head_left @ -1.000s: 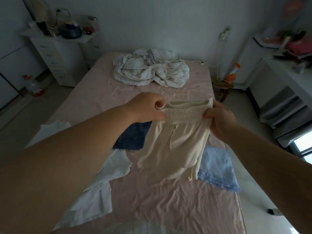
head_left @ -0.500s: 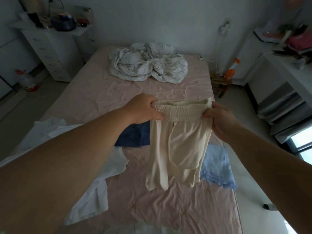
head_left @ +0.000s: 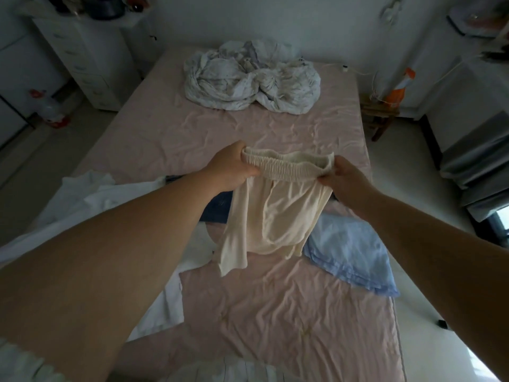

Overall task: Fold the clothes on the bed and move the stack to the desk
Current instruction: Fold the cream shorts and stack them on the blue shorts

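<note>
A white garment [head_left: 91,213] and a light blue garment [head_left: 349,255] are lying nearest on the pink bed [head_left: 275,312]. Above them, the left hand [head_left: 231,168] and right hand [head_left: 344,177] are gripping the cream shorts [head_left: 275,216] by the waistband, its legs hanging. A crumpled blanket [head_left: 250,78] is lying farthest.

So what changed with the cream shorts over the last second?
The cream shorts, spread wide a second ago, now hang narrower and bunched, hem dangling over the bed. The left hand and right hand keep their grip on the waistband ends. The light blue garment, white garment and crumpled bedding stayed put.
</note>
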